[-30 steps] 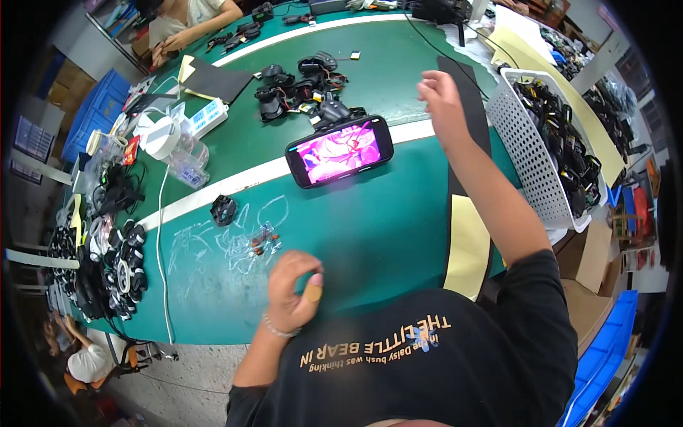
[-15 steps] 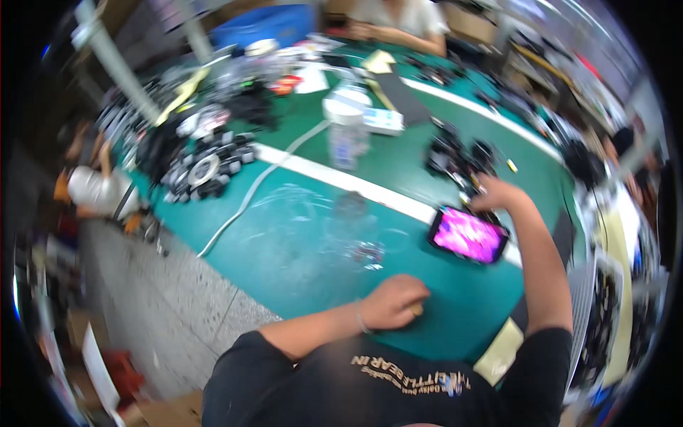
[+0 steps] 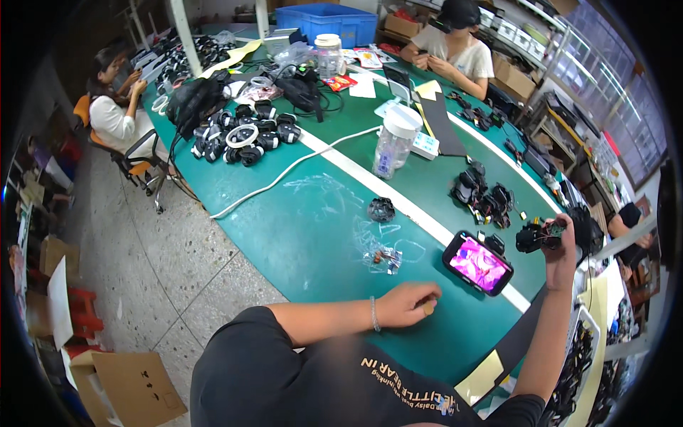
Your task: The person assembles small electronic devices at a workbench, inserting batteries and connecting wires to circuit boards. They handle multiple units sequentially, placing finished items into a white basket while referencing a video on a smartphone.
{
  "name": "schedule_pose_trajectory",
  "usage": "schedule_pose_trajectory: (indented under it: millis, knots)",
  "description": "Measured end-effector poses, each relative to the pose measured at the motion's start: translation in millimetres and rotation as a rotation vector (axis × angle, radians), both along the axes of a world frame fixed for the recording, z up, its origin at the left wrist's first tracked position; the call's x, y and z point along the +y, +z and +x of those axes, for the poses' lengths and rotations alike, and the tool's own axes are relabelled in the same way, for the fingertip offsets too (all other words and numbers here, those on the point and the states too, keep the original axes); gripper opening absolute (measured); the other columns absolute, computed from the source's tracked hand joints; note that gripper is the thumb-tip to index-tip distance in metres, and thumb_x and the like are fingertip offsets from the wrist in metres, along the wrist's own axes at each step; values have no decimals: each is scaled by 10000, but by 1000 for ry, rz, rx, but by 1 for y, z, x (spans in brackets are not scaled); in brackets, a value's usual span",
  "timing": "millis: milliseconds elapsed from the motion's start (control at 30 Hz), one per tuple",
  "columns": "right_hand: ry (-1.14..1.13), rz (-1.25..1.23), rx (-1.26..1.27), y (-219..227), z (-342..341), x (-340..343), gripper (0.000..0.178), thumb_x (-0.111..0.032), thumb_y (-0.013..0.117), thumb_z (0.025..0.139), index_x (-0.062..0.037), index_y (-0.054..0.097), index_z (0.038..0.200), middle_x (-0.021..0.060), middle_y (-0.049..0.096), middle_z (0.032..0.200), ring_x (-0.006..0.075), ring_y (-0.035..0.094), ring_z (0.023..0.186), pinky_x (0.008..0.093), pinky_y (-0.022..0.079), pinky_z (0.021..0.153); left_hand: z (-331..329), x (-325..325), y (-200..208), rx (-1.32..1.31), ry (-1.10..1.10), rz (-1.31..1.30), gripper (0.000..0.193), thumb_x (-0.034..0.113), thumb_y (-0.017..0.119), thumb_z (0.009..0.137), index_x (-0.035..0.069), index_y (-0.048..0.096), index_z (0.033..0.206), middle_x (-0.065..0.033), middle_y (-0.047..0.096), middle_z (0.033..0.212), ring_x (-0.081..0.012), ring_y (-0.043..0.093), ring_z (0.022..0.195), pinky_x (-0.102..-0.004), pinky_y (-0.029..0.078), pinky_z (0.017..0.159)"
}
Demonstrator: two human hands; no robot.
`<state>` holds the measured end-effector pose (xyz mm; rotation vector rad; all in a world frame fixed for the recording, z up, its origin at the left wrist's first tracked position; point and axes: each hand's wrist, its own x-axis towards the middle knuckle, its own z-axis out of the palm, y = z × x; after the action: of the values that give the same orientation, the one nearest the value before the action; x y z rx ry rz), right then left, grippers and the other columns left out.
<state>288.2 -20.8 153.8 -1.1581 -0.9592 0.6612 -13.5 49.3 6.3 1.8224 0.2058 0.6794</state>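
Note:
Raised at the right of the table, my right hand [image 3: 561, 249] grips a small black electronic part [image 3: 533, 238] with what looks like an exposed circuit board and wires. My left hand [image 3: 405, 304] rests near the table's front edge, its fingers curled; a small tan bit [image 3: 428, 307] shows at the fingertips, too small to name. Between the hands a phone [image 3: 478, 263] with a bright pink screen lies tilted. Behind it sits a cluster of black electronic parts [image 3: 484, 196]. Left of the phone are a round black part [image 3: 381, 209] and some small metal pieces [image 3: 384, 257].
A lidded clear plastic jar [image 3: 396, 142] stands mid-table beside a white cable [image 3: 292, 169]. Many black round parts [image 3: 245, 135] are heaped at the left. Across the table sits a co-worker [image 3: 455, 53]; another person [image 3: 114, 107] sits at far left. A blue bin [image 3: 327, 23] stands behind.
My right hand has lifted away from the cluster of black parts and moved right, now carrying one. The left hand stays near the front edge. The whole view has shifted and become sharper.

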Motion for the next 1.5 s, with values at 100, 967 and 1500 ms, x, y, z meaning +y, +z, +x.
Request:
schedule_pose_trajectory:
  millis: [100,967,1500]
  knots:
    - [88,117,190,10,-43,-18,432,-270,483,890,-15,427,1235,114,562,1067,204,547,980,329,435,870,11,-3,-19,-135,-32,-369,199,188,543,894,47,507,1029,-97,591,897,-202,582,786,-325,470,665]
    - [41,-33,203,-70,-170,-92,340,-142,390,944,-41,419,1267,19,513,1111,62,468,902,214,399,727,18,-50,52,74,-229,-855,544,117,659,819,69,370,1278,-62,551,1114,-164,593,956,-304,507,785]
    - [-249,-36,-222,-103,-177,-82,282,-44,572,815,-36,446,1068,38,512,948,121,517,894,270,392,728,16,-50,38,101,-205,-1008,324,119,616,840,82,508,1143,-20,564,996,-127,572,854,-292,494,697]
